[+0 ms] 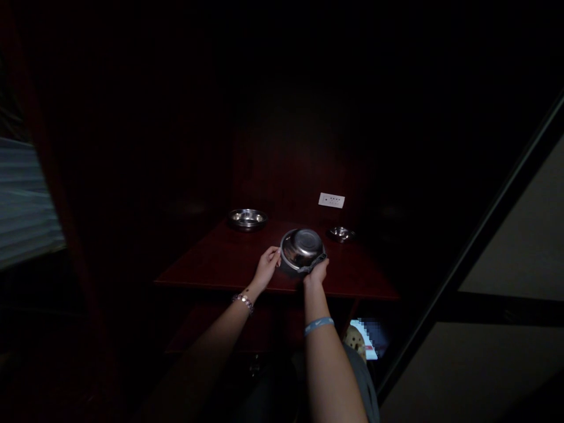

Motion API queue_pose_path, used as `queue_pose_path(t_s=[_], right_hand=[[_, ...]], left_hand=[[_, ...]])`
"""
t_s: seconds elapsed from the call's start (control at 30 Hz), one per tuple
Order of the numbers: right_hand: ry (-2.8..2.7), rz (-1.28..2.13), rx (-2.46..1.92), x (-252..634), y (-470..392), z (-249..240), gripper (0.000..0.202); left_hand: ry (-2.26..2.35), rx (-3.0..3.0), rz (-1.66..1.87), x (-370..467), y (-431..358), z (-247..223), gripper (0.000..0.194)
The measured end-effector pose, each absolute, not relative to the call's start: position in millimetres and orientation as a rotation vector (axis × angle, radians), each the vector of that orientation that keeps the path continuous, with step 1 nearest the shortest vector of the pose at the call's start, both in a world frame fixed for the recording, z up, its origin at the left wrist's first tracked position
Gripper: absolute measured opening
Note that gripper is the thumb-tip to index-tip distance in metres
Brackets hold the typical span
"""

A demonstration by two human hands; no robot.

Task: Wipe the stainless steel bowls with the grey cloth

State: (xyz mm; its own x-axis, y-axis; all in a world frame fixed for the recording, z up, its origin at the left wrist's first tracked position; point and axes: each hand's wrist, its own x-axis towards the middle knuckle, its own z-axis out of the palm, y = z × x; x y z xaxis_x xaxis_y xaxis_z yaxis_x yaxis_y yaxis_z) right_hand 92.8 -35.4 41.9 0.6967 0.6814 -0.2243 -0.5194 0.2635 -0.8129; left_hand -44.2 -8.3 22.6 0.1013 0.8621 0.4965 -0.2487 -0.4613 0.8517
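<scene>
A shiny steel bowl (302, 249) is held above the dark red shelf, its rounded underside turned up toward me. My left hand (268, 263), with a beaded bracelet at the wrist, pinches the rim on the left. At the lower right, my right hand (317, 272) is closed around a crumpled dark grey cloth (311, 265) pressed against the bowl's edge. Some of the right fingers are hidden behind the cloth and bowl. The bowl's inside faces away and cannot be seen.
Steel dishes (247, 220) stand at the shelf's (207, 258) back left, and a small steel bowl (341, 234) at the back right. A white socket plate (332, 200) is on the back wall. A lit screen (366, 341) shows low on the right. Surroundings are very dark.
</scene>
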Motion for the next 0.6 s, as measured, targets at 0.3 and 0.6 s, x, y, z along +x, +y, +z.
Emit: queue_pose_path(t_s=[0.3,0.6], right_hand=[[-0.014,0.843,-1.015,87.7,-39.6,49.8,0.059],[-0.081,0.784,-1.091,87.9,-34.4,45.4,0.064]], left_hand=[[0.682,1.527,1.509,-42.9,-9.3,22.6,0.035],[0.677,1.633,1.518,-42.4,-8.1,20.0,0.034]])
